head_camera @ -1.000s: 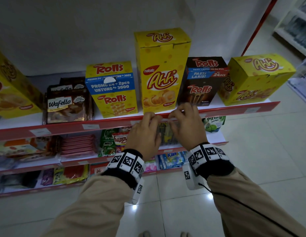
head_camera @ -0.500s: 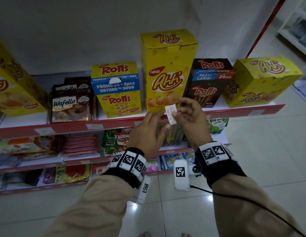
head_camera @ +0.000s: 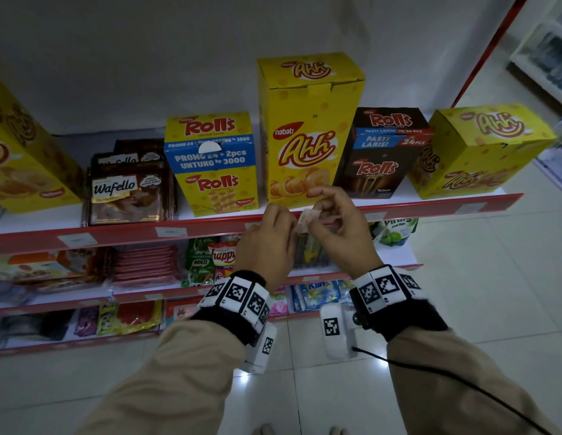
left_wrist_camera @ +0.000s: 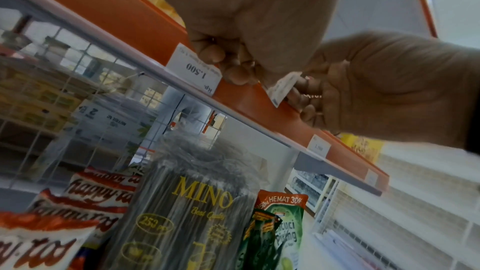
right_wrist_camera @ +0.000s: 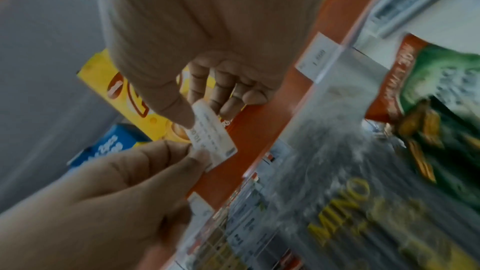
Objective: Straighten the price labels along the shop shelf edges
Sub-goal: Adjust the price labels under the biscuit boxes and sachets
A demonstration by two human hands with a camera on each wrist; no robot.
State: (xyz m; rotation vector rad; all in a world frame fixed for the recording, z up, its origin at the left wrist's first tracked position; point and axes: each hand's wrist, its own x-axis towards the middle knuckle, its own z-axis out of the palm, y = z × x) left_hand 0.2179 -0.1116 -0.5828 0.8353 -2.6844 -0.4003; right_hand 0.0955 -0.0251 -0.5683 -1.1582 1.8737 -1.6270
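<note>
A small white price label [head_camera: 307, 217] sits just in front of the red shelf edge strip [head_camera: 430, 205], below the tall yellow Ahh box [head_camera: 304, 130]. My left hand [head_camera: 290, 221] pinches its left end and my right hand [head_camera: 317, 215] pinches its right end. In the right wrist view the label [right_wrist_camera: 213, 137] is tilted, caught between my right thumb and fingers above and my left hand [right_wrist_camera: 197, 155] below. In the left wrist view the label [left_wrist_camera: 281, 87] lies against the strip beside my curled left fingers [left_wrist_camera: 228, 69]. A label reading 1.500 [left_wrist_camera: 193, 69] sits in the strip to its left.
More labels [head_camera: 171, 232] [head_camera: 74, 239] [head_camera: 469, 208] sit along the same strip. Rolls boxes [head_camera: 212, 161] [head_camera: 383, 152], Wafello packs [head_camera: 125, 193] and another Ahh box [head_camera: 480, 149] stand on the top shelf. Snack bags [head_camera: 223, 255] fill the lower shelves. Tiled floor [head_camera: 477, 293] lies to the right.
A second ago both hands worked at the shelf strip. Then my right hand lifted the label clear of it. Now the label is back down at the strip, pinched by both hands.
</note>
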